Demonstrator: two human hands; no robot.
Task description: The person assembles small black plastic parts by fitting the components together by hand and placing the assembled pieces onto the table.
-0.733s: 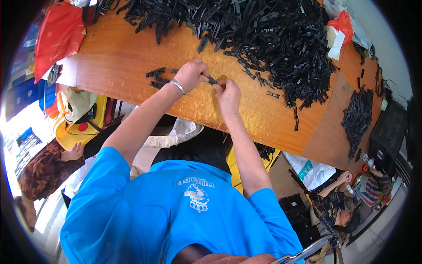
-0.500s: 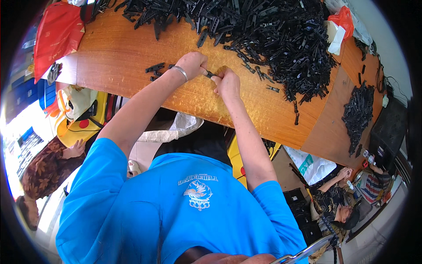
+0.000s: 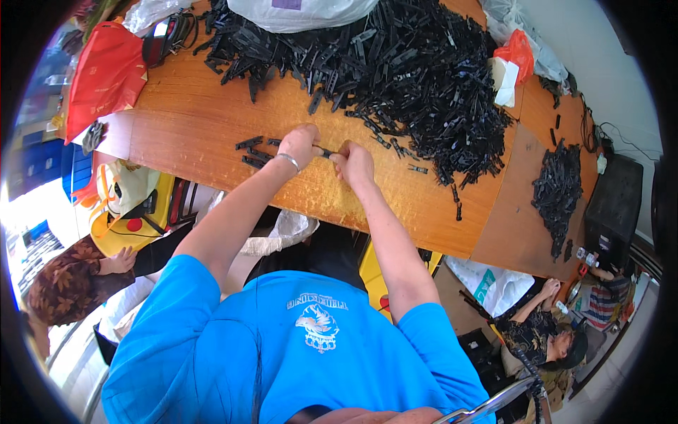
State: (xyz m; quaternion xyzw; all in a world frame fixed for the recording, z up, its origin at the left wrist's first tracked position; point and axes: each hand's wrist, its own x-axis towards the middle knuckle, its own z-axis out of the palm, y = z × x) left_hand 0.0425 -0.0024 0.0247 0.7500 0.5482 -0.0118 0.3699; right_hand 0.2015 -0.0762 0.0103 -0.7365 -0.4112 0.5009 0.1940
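My left hand (image 3: 301, 145), with a silver bracelet at its wrist, pinches one end of a slim black plastic clip (image 3: 325, 152). At the clip's other end, the fingers of my right hand (image 3: 355, 167) are closed on it. Both hands are held over the near part of the wooden table (image 3: 191, 127), and my fingers hide most of the clip. Several loose black clips (image 3: 251, 143) lie just left of my left hand. Beyond my hands spreads a large heap of similar black clips (image 3: 417, 85), a few of them scattered along its near edge.
A smaller heap of black pieces (image 3: 558, 187) lies on the table's right section. A red bag (image 3: 106, 78) is at the far left, a white sack (image 3: 304, 14) behind the big heap. One person's hand (image 3: 126, 260) shows at left; another person (image 3: 547, 332) sits at right.
The view has shifted, bringing the white sack behind the heap into sight. Both hands still hold the black clip and have come slightly nearer to me.
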